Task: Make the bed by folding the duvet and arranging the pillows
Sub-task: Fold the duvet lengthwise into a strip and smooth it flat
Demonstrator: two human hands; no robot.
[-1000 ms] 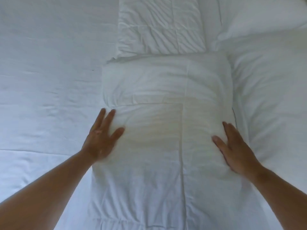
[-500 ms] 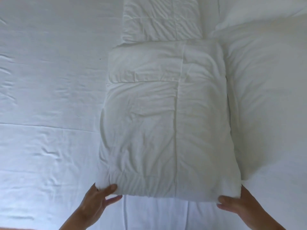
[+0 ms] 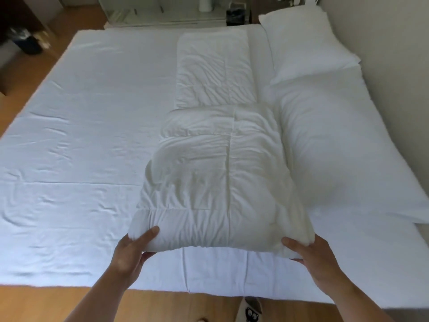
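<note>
On the white bed [image 3: 81, 135], the folded duvet [image 3: 216, 182] lies just beside two pillows, near [image 3: 343, 154] and far [image 3: 306, 43]. The left hand [image 3: 130, 252] and right hand [image 3: 313, 256] grip its near corners, thumbs on top. A dark bin [image 3: 235, 16] stands beyond the bed, contents unclear.

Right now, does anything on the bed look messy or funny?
Nothing is spilled or torn. The sheet is creased, and the duvet is half folded, the left hand and right hand gripping its near end.

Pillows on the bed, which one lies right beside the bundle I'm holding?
The nearer pillow, alongside the right edge of the duvet bundle. The other pillow lies beyond it, at the far corner of the bed.
</note>
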